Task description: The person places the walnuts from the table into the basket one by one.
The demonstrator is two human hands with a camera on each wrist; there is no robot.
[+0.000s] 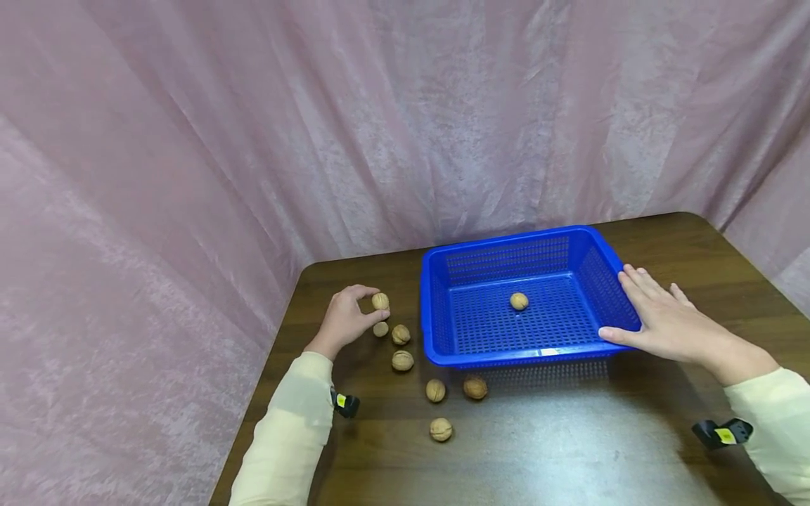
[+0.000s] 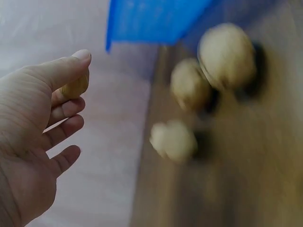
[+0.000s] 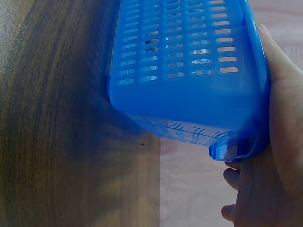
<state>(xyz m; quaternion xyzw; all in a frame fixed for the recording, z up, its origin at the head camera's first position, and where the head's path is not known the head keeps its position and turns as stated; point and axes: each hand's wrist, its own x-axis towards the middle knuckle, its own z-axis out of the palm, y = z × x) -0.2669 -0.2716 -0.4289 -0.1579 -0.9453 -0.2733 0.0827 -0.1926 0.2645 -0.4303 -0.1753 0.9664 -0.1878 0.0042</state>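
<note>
My left hand (image 1: 346, 320) pinches a walnut (image 1: 380, 301) between thumb and fingertips, at the table's left side. In the left wrist view that walnut (image 2: 77, 87) is partly hidden behind the thumb, with the other fingers loosely bent. Just below the hand lie more walnuts (image 1: 401, 334) on the table. The blue plastic basket (image 1: 436, 357) stands to the right, with a single walnut (image 1: 519, 301) on its floor. My right hand (image 1: 673, 325) rests on the basket's front right corner, fingers extended along the right rim and thumb on the front rim.
Closer to me, several walnuts (image 1: 435, 391) are scattered in front of the basket's left corner. The brown wooden table (image 1: 544, 450) has a shiny top. A pink curtain (image 1: 405, 140) hangs right behind the table and along its left side.
</note>
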